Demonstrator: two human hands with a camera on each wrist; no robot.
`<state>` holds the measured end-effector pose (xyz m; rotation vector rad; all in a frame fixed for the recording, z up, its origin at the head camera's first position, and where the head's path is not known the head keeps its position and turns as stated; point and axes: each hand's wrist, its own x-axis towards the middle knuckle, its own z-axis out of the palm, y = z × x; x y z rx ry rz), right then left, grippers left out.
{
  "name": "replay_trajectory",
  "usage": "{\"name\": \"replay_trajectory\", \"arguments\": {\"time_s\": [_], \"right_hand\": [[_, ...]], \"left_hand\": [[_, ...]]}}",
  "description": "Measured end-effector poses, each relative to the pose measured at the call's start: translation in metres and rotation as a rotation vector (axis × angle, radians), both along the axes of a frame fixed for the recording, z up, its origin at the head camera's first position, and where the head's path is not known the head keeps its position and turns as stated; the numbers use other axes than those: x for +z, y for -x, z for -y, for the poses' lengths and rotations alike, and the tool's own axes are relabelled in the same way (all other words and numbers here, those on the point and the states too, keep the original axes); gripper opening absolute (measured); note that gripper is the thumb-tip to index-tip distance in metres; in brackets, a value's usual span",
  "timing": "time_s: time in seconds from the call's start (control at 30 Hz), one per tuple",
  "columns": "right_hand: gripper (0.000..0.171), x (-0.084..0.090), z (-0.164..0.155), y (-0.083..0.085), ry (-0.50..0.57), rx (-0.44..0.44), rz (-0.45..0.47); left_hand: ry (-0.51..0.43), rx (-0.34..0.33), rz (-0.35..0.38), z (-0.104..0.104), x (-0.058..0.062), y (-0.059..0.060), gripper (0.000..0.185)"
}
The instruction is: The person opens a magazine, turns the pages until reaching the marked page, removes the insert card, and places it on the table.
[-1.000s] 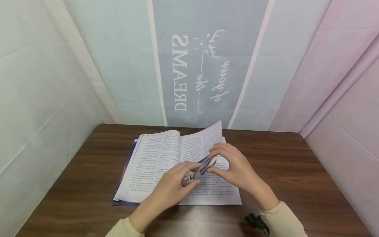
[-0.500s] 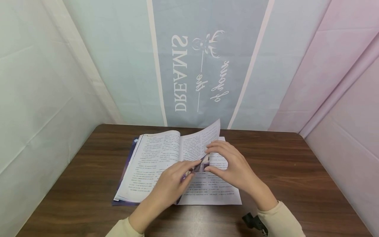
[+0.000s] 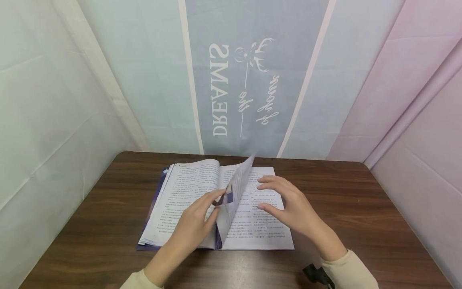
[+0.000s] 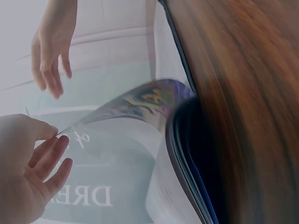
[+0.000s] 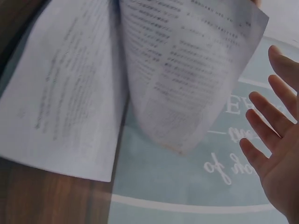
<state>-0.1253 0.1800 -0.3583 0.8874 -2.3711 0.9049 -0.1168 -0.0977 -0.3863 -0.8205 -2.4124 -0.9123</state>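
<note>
The left hand [image 4: 28,172] sits low at the left edge, its fingertips [image 4: 63,140] touching the edge of a curved, blurred page [image 4: 135,102] printed in colour. That page arches up from the book [image 4: 187,163], which lies on the brown tabletop [image 4: 247,93]. The right hand [image 4: 49,51] hangs above with loose fingers, apart from the page

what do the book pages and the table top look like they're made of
Book pages: thin matte white paper, going by the printed text and how the lifted leaf bends. Table: dark brown wood or wood-look laminate, with streaky grain and a slight sheen.
</note>
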Motion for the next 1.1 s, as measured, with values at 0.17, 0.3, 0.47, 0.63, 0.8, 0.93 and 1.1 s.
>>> {"name": "replay_trajectory", "arguments": {"time_s": [0.17,0.3,0.47,0.63,0.8,0.93,1.1], "right_hand": [[0.046,-0.011,-0.009,-0.002,-0.040,-0.025,0.043],[0.045,-0.022,-0.017,-0.006,-0.073,-0.049,0.073],[0.043,-0.034,-0.028,-0.011,-0.107,-0.075,0.113],[0.041,-0.044,-0.037,-0.015,-0.132,-0.091,0.162],[0.041,-0.052,-0.044,-0.018,-0.168,-0.114,0.246],[0.040,-0.058,-0.049,-0.020,-0.205,-0.119,0.253],[0.041,-0.064,-0.054,-0.022,-0.242,-0.099,0.249]], "left_hand": [[0.017,0.055,0.013,0.015,-0.006,0.000,0.061],[0.038,0.101,0.033,0.028,-0.011,-0.001,0.065],[0.051,0.144,0.048,0.043,-0.018,-0.001,0.071],[0.069,0.168,0.034,0.058,-0.024,-0.001,0.077],[0.090,0.184,0.032,0.071,-0.028,-0.002,0.083],[0.100,0.202,0.054,0.079,-0.029,-0.004,0.084],[0.123,0.236,0.145,0.090,-0.031,-0.008,0.087]]}}
